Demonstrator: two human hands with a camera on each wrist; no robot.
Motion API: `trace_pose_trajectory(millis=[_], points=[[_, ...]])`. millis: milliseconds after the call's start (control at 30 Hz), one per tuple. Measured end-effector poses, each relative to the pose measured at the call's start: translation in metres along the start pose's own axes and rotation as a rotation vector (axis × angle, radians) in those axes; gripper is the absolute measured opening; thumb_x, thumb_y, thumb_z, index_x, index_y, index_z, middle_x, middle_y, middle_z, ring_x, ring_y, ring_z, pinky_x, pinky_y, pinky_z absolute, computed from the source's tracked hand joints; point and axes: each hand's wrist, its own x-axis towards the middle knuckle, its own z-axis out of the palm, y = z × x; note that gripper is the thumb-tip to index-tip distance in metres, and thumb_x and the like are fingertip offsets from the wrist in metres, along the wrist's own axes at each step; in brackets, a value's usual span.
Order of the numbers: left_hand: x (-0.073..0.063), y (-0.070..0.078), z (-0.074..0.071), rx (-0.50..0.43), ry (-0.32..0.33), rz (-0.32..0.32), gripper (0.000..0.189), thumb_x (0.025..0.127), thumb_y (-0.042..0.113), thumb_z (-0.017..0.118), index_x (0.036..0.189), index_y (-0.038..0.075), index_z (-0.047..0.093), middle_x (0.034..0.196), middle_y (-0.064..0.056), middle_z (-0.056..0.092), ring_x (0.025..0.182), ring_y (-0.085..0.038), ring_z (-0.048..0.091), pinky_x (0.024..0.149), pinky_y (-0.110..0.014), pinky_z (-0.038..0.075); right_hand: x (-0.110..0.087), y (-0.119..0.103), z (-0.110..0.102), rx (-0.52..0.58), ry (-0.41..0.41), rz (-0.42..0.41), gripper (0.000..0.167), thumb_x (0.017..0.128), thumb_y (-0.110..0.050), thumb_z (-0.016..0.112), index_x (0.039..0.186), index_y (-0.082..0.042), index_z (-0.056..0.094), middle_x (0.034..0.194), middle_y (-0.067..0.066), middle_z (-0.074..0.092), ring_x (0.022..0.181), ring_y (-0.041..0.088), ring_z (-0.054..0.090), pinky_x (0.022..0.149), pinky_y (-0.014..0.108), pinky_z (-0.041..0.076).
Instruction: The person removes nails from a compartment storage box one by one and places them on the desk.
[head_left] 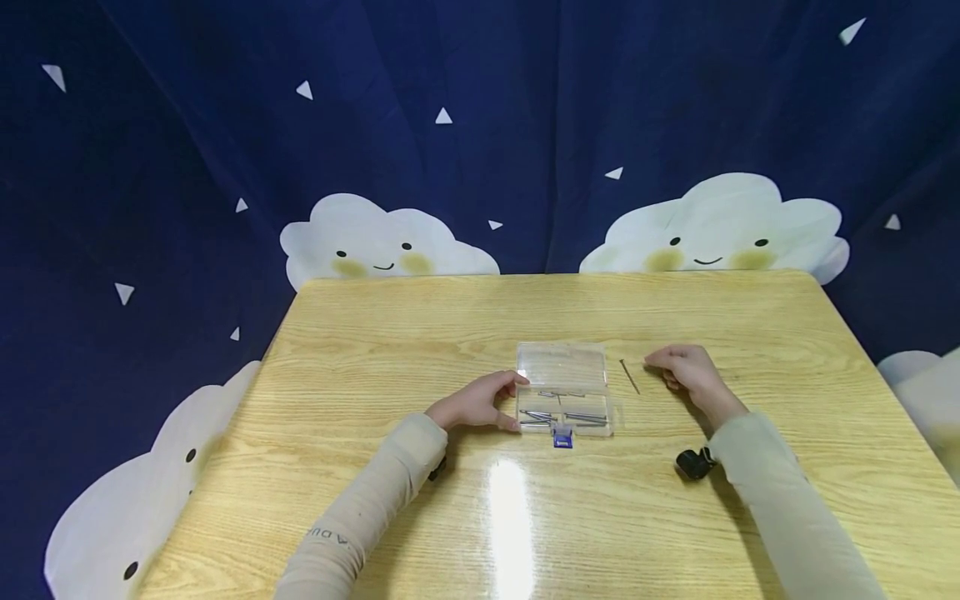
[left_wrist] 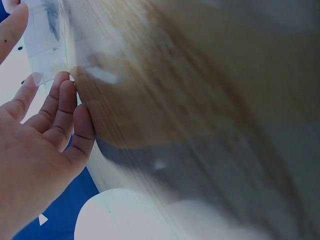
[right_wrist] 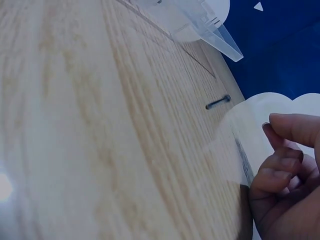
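Note:
A clear plastic box [head_left: 561, 410] lies on the table with its lid [head_left: 561, 364] folded back and a blue latch [head_left: 562, 438] at the front. Several thin silver nails sit in its compartments. My left hand [head_left: 483, 402] holds the box's left side, thumb at the front corner and a finger near the hinge; in the left wrist view the fingertips [left_wrist: 62, 77] meet the clear wall. A single nail [head_left: 629, 377] lies right of the box, also seen in the right wrist view. Beside it, my right hand [head_left: 690, 373] hovers with bent fingers, thumb and forefinger close together, holding nothing.
The wooden table [head_left: 360, 350] reaches back to a dark blue curtain [head_left: 517, 100] with clouds and white triangles. A small black device [head_left: 694, 463] is at the right wrist. Light glares off the table in front of the box.

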Motion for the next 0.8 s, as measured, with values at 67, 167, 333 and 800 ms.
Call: trace_pose_trajectory(millis=[67,167,333,800], points=[[0.0,0.0,0.0,0.002,-0.001,0.004,0.065,0.073,0.02,0.078,0.127,0.005,0.045,0.098,-0.005,0.05,0.091,-0.018,0.046,0.084,-0.028,0.037,-0.002,0.0,-0.001,0.001,-0.006,0.0,0.018,0.088,-0.015,0.06,0.09,0.002,0.066,0.055,-0.004,0.045,0.047,0.009,0.037,0.045,0.024,0.035],[0.001,-0.001,0.0,0.002,0.002,0.013,0.064,0.073,0.02,0.078,0.126,0.005,0.046,0.098,-0.004,0.05,0.09,-0.017,0.046,0.084,-0.028,0.037,-0.006,0.0,-0.002,0.003,-0.009,0.002,0.017,0.087,-0.016,0.061,0.089,0.0,0.067,0.057,-0.003,0.047,0.048,0.009,0.038,0.045,0.024,0.035],[0.001,-0.003,0.001,0.0,0.006,0.017,0.065,0.072,0.019,0.078,0.126,0.004,0.046,0.098,-0.005,0.051,0.091,-0.016,0.046,0.084,-0.027,0.037,-0.012,-0.001,-0.003,0.005,-0.023,-0.002,0.027,0.087,-0.017,0.062,0.097,0.007,0.065,0.061,-0.002,0.052,0.049,0.008,0.039,0.046,0.024,0.036],[0.001,-0.004,0.0,-0.011,0.005,0.013,0.065,0.072,0.019,0.078,0.126,0.004,0.046,0.098,-0.005,0.05,0.09,-0.017,0.046,0.083,-0.028,0.037,-0.026,-0.008,0.005,-0.054,-0.04,-0.031,0.039,0.088,-0.021,0.061,0.107,0.013,0.057,0.074,0.0,0.058,0.052,0.01,0.041,0.05,0.027,0.039]])
